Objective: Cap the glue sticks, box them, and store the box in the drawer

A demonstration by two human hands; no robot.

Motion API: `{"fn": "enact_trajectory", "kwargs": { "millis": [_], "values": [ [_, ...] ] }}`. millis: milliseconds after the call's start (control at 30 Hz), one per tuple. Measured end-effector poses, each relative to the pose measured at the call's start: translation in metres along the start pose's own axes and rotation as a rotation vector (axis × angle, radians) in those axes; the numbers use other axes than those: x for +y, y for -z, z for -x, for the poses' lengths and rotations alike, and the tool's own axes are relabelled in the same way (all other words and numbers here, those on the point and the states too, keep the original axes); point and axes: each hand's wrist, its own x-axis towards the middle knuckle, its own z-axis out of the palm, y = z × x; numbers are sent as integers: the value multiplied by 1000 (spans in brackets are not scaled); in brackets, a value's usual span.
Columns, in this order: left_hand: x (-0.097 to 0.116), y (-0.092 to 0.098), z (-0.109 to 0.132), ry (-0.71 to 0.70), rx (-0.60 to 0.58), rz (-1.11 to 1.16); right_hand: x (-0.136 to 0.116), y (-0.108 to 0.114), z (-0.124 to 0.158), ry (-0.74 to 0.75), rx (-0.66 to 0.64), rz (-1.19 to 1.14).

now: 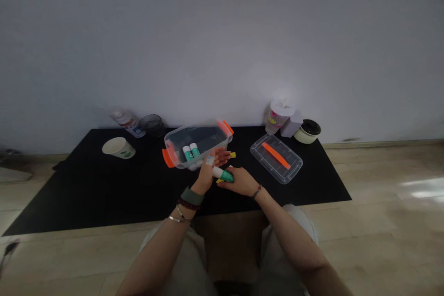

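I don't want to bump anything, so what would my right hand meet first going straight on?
Most likely your left hand, just ahead of your right hand, though depth is unclear.

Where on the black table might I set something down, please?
The widest bare patch of the black table lies between the paper cup and the front edge, left of the left hand. A smaller one is right of the clear lid, before the pot. Around the left hand, right hand and container it is crowded.
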Motion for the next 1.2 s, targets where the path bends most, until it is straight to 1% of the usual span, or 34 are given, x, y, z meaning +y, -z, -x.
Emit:
{"fn": "enact_trajectory", "kwargs": {
  "millis": [100, 200, 267, 400, 467, 600, 700, 767, 867, 1000, 1067, 1133, 1200],
  "values": [
    [-3, -1, 2, 32, -86, -40, -6, 0, 2, -112, -20, 184],
    [-5, -2, 2, 18, -158, -89, -11, -2, 4, -152, -29, 274],
    [-4, -3, 3, 1, -196, -115, -14, -4, 5, -157, -22, 280],
    [3, -2, 4, -54, -230, -149, -21, -9, 6, -178, 12, 250],
    [7, -2, 5, -54, -264, -175, -23, -10, 8, -186, 24, 239],
    [17, -5, 7, -36, -368, -269, -25, -12, 10, -219, 42, 205],
    [24, -9, 9, -46, -403, -325, -26, -14, 10, -231, 54, 191],
    [26, -12, 11, -45, -400, -321, -26, -15, 10, -239, 59, 197],
    [27, -15, 14, -58, -347, -264, -26, -13, 11, -233, 71, 202],
    [27, -17, 15, -123, -225, -58, -28, -6, 12, -216, 111, 133],
    [27, -16, 15, -124, -164, 41, -28, -2, 11, -211, 148, 59],
    [26, -14, 15, -108, -115, 49, -26, 1, 10, -216, 210, -34],
    [23, -12, 15, -111, -92, -20, -22, 4, 8, -226, 273, -127]
  ]
}}
